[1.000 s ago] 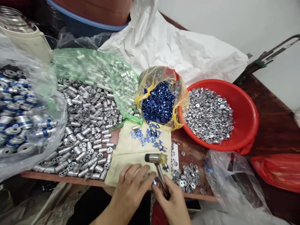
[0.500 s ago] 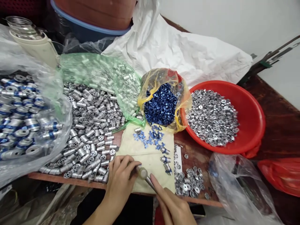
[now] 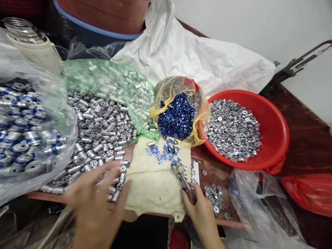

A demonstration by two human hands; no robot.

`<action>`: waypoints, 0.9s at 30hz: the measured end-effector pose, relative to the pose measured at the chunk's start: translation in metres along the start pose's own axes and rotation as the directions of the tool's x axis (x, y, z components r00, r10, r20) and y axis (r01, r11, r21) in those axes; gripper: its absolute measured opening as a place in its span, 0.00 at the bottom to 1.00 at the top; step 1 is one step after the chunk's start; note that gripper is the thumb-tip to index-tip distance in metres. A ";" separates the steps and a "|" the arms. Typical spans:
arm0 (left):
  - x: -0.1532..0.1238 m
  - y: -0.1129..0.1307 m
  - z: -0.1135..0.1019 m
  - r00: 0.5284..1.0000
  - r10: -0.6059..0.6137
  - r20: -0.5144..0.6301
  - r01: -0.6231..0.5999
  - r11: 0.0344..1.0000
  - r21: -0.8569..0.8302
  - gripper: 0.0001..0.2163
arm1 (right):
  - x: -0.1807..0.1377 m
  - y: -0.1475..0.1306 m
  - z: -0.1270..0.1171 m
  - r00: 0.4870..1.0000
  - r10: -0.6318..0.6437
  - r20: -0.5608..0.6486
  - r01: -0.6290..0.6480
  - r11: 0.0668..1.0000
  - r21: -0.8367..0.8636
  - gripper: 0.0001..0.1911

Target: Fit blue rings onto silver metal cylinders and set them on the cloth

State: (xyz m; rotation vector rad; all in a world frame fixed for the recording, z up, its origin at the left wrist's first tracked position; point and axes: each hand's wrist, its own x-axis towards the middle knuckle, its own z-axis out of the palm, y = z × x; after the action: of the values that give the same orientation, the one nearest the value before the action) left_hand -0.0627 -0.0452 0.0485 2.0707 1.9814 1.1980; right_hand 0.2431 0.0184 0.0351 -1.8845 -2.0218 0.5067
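Note:
My left hand, smeared by motion, is over the near edge of a pile of silver ribbed cylinders. Its thumb stands apart from the fingers, and nothing shows between them. My right hand is closed around the handle of a small hammer, whose round head lies at the right side of a cream cloth. Small blue star-shaped rings lie loose toward the back of the cloth, with one silver cylinder beside them. The hammer partly hides some assembled parts at the cloth's right edge.
A yellow bag of blue rings and a red basin of silver caps stand behind. At left is a clear bag of silver-and-blue parts. Loose caps lie right of my right hand. A flask stands back left.
My left hand has left the cloth and swung left over the cylinders, its fingers opening out. My right hand has carried the hammer right, from the middle of the cloth to its right edge.

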 end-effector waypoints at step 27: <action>0.004 0.027 0.076 0.960 -0.167 0.223 0.198 0.972 -0.124 0.13 | -0.022 -0.045 -0.032 0.842 -0.463 0.278 0.440 0.887 0.143 0.27</action>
State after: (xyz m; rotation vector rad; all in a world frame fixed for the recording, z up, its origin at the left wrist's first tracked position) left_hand 0.0004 -0.0114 0.0111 1.8154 1.8799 1.0085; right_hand 0.2199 -0.0049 0.0847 -1.2713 -2.5056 0.7612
